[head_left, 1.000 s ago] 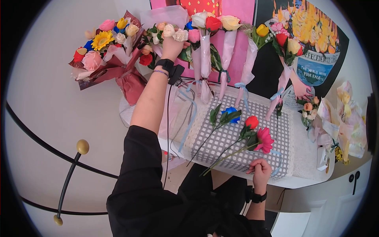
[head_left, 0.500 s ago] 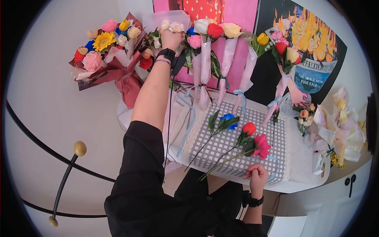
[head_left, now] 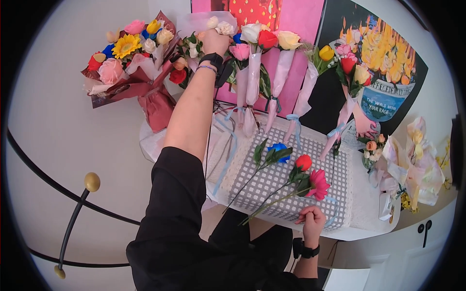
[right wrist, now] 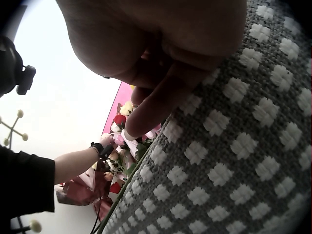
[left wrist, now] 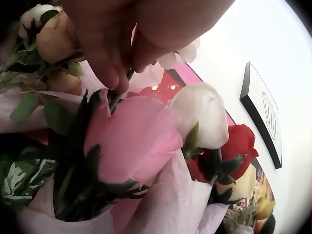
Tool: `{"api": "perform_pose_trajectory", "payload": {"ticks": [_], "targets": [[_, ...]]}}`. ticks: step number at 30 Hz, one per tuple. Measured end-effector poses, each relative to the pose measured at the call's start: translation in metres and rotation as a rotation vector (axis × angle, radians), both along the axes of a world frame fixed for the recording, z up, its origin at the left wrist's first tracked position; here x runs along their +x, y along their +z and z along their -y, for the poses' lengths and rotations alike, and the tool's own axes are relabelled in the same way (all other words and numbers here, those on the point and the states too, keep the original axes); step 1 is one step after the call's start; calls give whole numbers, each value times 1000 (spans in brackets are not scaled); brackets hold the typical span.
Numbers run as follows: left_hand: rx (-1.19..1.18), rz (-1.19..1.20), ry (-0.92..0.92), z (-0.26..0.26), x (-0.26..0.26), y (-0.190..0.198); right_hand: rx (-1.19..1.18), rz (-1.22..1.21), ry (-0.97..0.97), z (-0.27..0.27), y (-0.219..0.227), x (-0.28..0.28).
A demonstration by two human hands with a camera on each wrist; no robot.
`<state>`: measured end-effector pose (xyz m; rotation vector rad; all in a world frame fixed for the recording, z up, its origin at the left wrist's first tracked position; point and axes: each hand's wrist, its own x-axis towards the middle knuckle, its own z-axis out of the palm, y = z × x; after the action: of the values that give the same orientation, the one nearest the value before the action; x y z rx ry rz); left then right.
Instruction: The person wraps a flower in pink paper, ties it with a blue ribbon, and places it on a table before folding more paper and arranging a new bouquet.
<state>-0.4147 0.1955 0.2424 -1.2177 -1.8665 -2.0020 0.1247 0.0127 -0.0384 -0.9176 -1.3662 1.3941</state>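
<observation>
My left hand (head_left: 216, 42) reaches up into the flowers at the back of the table. Its thumb and fingers pinch a thin green stem in the left wrist view, and white flowers (head_left: 225, 28) show just above the hand. Right below those fingers is a pink rose (left wrist: 131, 139), with a white rose (left wrist: 200, 114) beside it. My right hand (head_left: 312, 220) rests at the table's front edge, fingers loosely curled around nothing. Near it lie a magenta daisy-like flower (head_left: 318, 184), a red rose (head_left: 304, 162) and a blue rose (head_left: 280, 152), their stems pointing toward me.
A large bouquet in dark red paper (head_left: 158, 109) stands at the left. Several pink-wrapped flowers lean along the back against a pink picture (head_left: 296, 19) and a black poster (head_left: 335, 72). Pale wrapped bouquets (head_left: 412, 160) stand at the right. A checked cloth (head_left: 247, 169) covers the table's middle.
My left hand has drawn slightly back and then shifted a little right among the flowers, the white flowers staying above it. The right hand keeps its place by the table edge; the head view shifts slightly.
</observation>
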Motion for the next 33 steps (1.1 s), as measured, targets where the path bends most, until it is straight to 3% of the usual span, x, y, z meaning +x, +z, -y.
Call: {"api": "perform_pose_trajectory", "payload": {"ticks": [1,2,4,5,7,8,10,11,14,16,20,22,23,25,27,29,33], "targets": [[33,86,-174,-2,3,1,6,-9,2,0,0,-1],[33,86,-175,-4,5,3,6,-9,1,0,-1,-1],[-142,-274,81,-7,7,4,-4,-3,-2,0,-2,0],[-142,-274,79,2,18,8,-3,-2,-4,0,-1,0],[-363,-350,139,20,35,13,-2,-7,-8,1,0,-1],[-363,-351,139,8,19,5,-2,-8,-9,1,0,-1],[-244,-356,-72,-1,-1,-6,2,-5,-1,1,0,-1],[-244,-357,-71,1,1,-9,2,-6,0,0,0,-1],[-92,-199,-131,20,16,-7,6,7,0,0,-2,0],[-475,48,-327,31,15,4,-4,-11,-10,1,-1,-1],[-287,292,-502,33,9,-7,8,-15,-13,1,-1,-2],[-12,269,-385,44,15,-14,14,7,-11,1,-1,-1],[-12,271,-378,49,20,-16,13,9,-4,1,-2,-2],[238,105,-179,57,28,-22,55,33,-12,0,-5,-2],[224,88,-133,63,32,-24,50,38,-6,0,-5,-1],[212,-241,79,63,39,-26,46,40,-5,1,-5,-1],[107,-361,141,55,45,-30,62,25,-21,1,-4,-3]]}}
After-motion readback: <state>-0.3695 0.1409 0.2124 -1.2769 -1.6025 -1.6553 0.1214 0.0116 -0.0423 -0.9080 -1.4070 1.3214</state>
